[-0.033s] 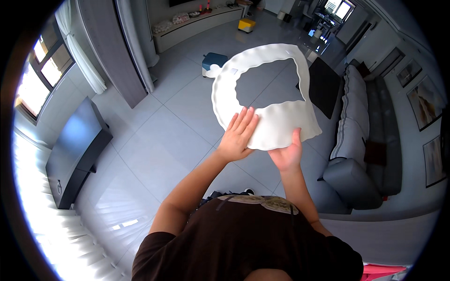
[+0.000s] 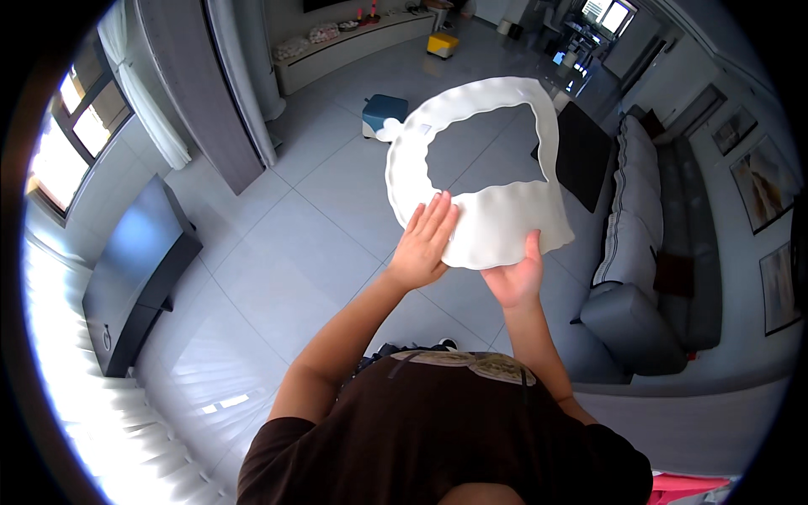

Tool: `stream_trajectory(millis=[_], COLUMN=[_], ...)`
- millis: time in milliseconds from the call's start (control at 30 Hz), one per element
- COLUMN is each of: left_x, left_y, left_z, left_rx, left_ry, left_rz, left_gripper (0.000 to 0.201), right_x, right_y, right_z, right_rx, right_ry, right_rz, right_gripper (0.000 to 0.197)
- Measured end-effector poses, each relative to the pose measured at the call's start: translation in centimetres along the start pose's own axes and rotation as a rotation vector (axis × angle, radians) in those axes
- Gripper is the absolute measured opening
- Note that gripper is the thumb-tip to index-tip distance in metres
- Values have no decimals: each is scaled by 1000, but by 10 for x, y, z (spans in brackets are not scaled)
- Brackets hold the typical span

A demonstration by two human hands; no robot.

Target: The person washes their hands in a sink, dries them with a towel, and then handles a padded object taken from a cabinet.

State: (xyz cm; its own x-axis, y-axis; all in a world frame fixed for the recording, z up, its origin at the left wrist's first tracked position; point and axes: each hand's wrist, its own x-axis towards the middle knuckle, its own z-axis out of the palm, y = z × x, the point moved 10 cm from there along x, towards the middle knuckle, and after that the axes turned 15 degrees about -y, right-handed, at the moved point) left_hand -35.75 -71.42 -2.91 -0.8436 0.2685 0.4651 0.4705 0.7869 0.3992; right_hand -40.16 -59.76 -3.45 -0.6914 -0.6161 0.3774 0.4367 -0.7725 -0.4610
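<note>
A white ring-shaped piece (image 2: 505,223) with a wavy edge hangs above the floor in front of me. It has a large opening, a wide panel on my side and a small rounded lobe at its far left. My right hand (image 2: 515,278) grips the near edge of the panel, thumb on top and the other fingers hidden underneath. On the left side of the panel lies my left hand (image 2: 421,252), its fingers stretched out flat and close together, pointing away from me. Whether its thumb reaches under the edge cannot be made out.
Beyond the piece stands a blue and white stool (image 2: 385,116), with a yellow one (image 2: 442,45) farther back. A black low table (image 2: 579,160) and a grey sofa (image 2: 640,328) are on the right. At left is a dark curved panel on a stand (image 2: 139,269).
The left side of the white piece has shifted slightly to the right. My left hand has moved a little to the left on it; my right hand keeps its grip.
</note>
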Motion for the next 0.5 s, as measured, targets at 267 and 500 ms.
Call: stream_trajectory(millis=[267, 500], left_x=[-10, 12], left_y=[-27, 44], left_z=[42, 38], left_rx=[-117, -92], left_ry=[-159, -255], left_rz=[-96, -17], left_gripper=[64, 70], right_x=[-29, -100], right_y=[-55, -85], right_z=[-4, -15], right_rx=[186, -89], right_ry=[-91, 131], right_rz=[-103, -269], right_gripper=[49, 44])
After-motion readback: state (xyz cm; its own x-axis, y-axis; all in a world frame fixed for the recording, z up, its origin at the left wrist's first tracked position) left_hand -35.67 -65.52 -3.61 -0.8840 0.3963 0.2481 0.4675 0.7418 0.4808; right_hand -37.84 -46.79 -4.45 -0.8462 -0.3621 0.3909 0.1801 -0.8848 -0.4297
